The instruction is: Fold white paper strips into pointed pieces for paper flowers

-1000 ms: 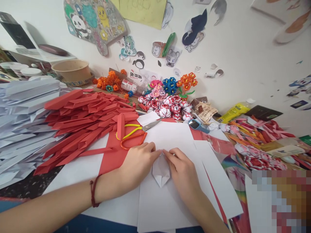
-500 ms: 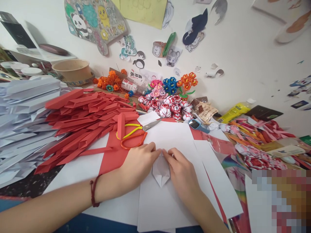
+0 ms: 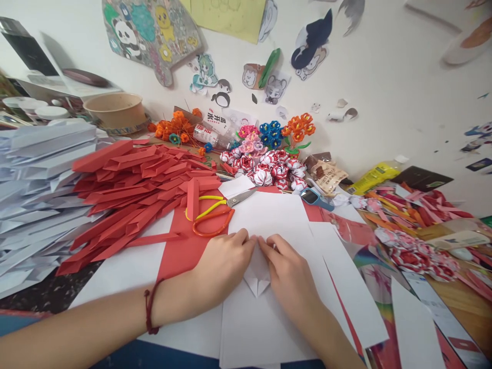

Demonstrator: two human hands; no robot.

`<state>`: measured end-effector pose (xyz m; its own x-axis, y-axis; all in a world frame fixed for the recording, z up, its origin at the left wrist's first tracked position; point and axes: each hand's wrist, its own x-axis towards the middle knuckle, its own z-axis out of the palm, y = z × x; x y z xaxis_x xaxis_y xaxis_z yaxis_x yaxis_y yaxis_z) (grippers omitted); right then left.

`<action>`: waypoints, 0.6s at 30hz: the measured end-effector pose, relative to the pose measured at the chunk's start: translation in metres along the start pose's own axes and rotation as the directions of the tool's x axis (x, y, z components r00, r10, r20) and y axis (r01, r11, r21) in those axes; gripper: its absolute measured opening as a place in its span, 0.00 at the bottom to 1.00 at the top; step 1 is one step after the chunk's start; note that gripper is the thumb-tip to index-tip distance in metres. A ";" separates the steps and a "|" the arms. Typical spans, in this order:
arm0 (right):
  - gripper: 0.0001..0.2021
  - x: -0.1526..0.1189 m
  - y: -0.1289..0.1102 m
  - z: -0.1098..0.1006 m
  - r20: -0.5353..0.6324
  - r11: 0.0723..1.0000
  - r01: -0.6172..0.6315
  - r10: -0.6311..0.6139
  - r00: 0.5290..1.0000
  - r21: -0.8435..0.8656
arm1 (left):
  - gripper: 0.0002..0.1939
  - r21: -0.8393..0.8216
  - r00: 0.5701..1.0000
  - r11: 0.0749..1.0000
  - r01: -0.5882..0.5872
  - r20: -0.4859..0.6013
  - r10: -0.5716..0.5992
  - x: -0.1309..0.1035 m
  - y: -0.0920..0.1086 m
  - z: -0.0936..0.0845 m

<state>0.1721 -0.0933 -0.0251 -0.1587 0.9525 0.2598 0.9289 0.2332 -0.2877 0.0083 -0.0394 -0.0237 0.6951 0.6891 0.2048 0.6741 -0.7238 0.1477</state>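
A small folded white paper [image 3: 257, 279], pointed at its near end, lies between my hands on a stack of white sheets [image 3: 265, 328]. My left hand [image 3: 226, 261] is closed, its fingertips pinching the paper's far end. My right hand [image 3: 288, 266] pinches the same end from the other side, fingertips almost meeting the left ones. Part of the paper is hidden under my fingers. Just beyond my left hand rest scissors [image 3: 213, 210] with yellow and orange handles, blades pointing away to the right. A red folded strip [image 3: 192, 199] lies across the yellow handle.
Piles of folded red strips [image 3: 142, 179] and white strips [image 3: 42, 189] cover the left side. Paper flowers [image 3: 269, 166], a blue smartwatch [image 3: 315, 198] and a yellow bottle [image 3: 374, 177] sit toward the wall. More white sheets [image 3: 353, 282] lie at right.
Both hands keep their pinch on the folded paper, with only slight finger movement. The whole view has shifted a little.
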 end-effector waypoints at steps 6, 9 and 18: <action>0.17 0.000 -0.001 -0.001 0.003 1.000 0.001 -0.001 1.000 -0.007 | 0.11 -0.016 1.000 1.000 -0.002 0.017 0.002 0.001 0.002 -0.004; 0.17 0.000 0.000 -0.001 -0.001 1.000 0.012 -0.012 1.000 -0.024 | 0.11 0.017 1.000 1.000 -0.026 0.015 0.026 0.000 0.002 -0.005; 0.17 0.000 -0.001 0.000 0.023 0.997 0.029 -0.028 0.999 -0.073 | 0.13 0.160 0.990 0.977 -0.140 0.056 0.132 -0.001 0.002 -0.006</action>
<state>0.1715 -0.0938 -0.0254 -0.1922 0.9500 0.2460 0.9459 0.2461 -0.2114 0.0075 -0.0421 -0.0179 0.7910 0.5884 0.1676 0.6016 -0.7979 -0.0387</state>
